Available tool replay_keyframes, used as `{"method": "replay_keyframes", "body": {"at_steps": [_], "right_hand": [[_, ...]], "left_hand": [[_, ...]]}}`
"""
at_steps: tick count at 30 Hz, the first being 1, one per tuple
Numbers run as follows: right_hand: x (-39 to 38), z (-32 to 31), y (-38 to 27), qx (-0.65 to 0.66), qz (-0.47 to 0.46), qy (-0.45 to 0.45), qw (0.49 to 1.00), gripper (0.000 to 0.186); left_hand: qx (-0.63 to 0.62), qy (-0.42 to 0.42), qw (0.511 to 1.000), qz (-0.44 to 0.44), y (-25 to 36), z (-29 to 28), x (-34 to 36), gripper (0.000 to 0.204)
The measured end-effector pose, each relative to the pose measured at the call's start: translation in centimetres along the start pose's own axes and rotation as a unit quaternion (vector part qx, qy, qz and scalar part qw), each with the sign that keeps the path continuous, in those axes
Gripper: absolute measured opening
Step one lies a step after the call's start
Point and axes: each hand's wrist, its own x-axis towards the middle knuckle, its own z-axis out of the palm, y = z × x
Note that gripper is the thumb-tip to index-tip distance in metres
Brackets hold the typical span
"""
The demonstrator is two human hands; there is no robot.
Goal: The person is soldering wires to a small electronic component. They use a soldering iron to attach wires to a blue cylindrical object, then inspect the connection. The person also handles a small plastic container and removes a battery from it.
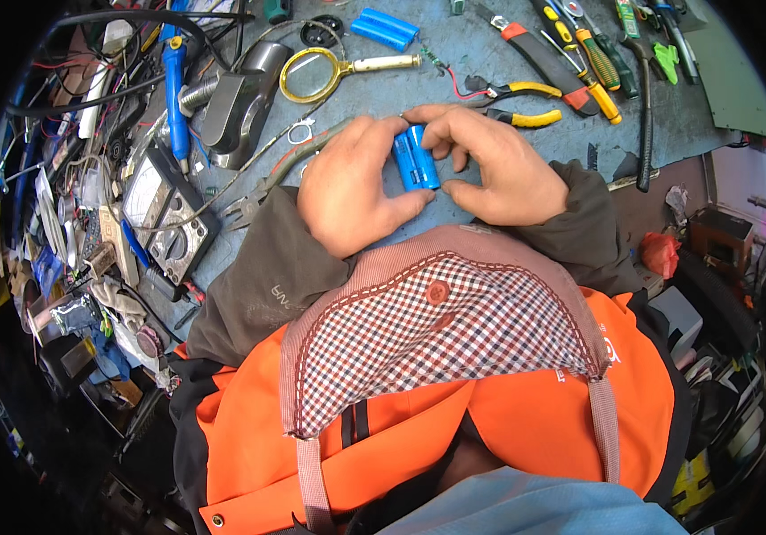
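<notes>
Two blue cylindrical battery cells point(415, 159) lie side by side between my hands, just above the workbench. My left hand point(343, 187) curls around their left side, its thumb by the lower end and its fingers at the upper end. From the other side my right hand point(508, 169) closes in, its curled fingertips against the upper right of the cells and its thumb near the lower right. Parts of the cells' edges are hidden by the fingertips. Farther up the bench sits another pair of blue cells point(385, 29).
Beyond my hands lie a magnifying glass point(312, 75), yellow-handled pliers point(526, 102), a red-and-black cutter knife point(548, 67) and several screwdrivers point(604, 58). A grey metal vise point(245, 107), a multimeter point(173, 214) and tangled wires crowd the left. Green-handled pliers point(280, 169) rest beside my left forearm.
</notes>
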Motion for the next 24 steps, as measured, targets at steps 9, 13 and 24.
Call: {"method": "replay_keyframes", "body": {"at_steps": [9,13,24], "right_hand": [[2.7,-6.9,-5.2,-0.087,0.051,0.222,0.970,0.015],[10.5,-9.6,-0.6,-0.272,0.064,0.234,0.931,0.020],[10.5,-9.3,-1.3,0.013,0.147,0.225,0.963,0.027]], "left_hand": [[0.017,-0.004,1.000,-0.009,0.0,0.0,0.2,0.069],[0.023,-0.001,1.000,-0.007,-0.1,0.1,0.2,0.067],[0.032,0.028,0.999,0.008,-0.6,0.7,-0.1,0.070]]}}
